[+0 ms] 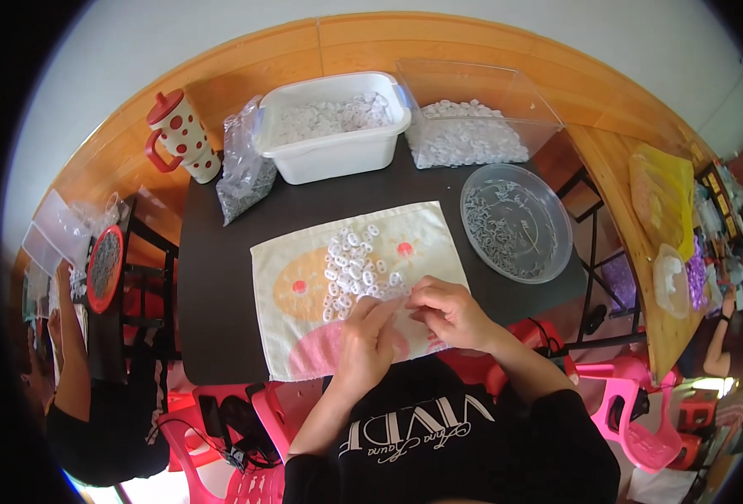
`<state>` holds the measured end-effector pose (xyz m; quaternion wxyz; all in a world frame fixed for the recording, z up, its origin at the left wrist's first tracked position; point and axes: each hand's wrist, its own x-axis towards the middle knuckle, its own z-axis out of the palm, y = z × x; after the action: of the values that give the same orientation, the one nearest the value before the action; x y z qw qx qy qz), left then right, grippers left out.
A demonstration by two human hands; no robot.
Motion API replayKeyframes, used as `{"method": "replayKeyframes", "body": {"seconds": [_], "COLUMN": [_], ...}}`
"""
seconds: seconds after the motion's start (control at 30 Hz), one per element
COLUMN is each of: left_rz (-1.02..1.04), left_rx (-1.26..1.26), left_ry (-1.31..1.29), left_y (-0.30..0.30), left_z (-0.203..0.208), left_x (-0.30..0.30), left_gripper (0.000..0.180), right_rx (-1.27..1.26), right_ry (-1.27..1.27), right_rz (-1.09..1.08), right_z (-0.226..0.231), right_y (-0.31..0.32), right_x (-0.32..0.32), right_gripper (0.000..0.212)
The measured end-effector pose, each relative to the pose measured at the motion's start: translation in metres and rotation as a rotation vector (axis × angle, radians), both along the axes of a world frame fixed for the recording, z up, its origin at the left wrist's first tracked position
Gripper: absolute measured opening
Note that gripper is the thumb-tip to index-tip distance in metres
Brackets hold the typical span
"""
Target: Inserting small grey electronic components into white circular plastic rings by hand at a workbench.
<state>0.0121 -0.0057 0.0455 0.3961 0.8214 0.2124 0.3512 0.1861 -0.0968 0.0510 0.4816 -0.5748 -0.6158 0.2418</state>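
Both hands meet over the near edge of a pale, patterned towel (426, 231), spread on a dark worktop (216, 294); the left hand (365, 340) has its back turned up and its fingers pointing ahead and inward; the right hand (454, 316) bends its fingers in toward the left fingertips; whether they pinch anything between them I cannot tell from here, since the fingers hide it; a loose heap of small white plastic pieces (355, 269), each with holes in it, lies on the towel just beyond the hands and a little to their left, the nearest ones close by the left fingers; ahead and to the right of the hands stands a round clear tub (548, 220), with small grey pieces (493, 231) scattered over its bottom; straight ahead, well past the towel, sits a white basin (338, 160) filled with more white bits, with a clear box (544, 124) of similar bits to its right; to the basin's left a clear bag (241, 134) holds grey bits, and a red-dotted cup (183, 139) stands beyond that; far to the hands' left, another person's arm (73, 336) reaches forward beside a round red tray (92, 296).
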Motion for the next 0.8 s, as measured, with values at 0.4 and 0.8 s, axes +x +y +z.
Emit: {"method": "replayKeyframes", "body": {"seconds": [0.4,0.8], "left_rz": [-0.093,-0.222], "left_rx": [-0.927,-1.045], "left_ry": [-0.298,-0.405], "left_y": [0.000,-0.009], "left_z": [-0.010,-0.029], "left_x": [-0.005,0.010], "left_gripper": [0.018,0.018], "right_rx": [0.195,-0.147], "right_ry": [-0.443,-0.838], "right_rz": [-0.433,-0.603], "right_z": [0.026,0.004], "right_y": [-0.023,-0.040], "right_x": [0.100,0.215], "right_gripper": [0.020,0.028]}}
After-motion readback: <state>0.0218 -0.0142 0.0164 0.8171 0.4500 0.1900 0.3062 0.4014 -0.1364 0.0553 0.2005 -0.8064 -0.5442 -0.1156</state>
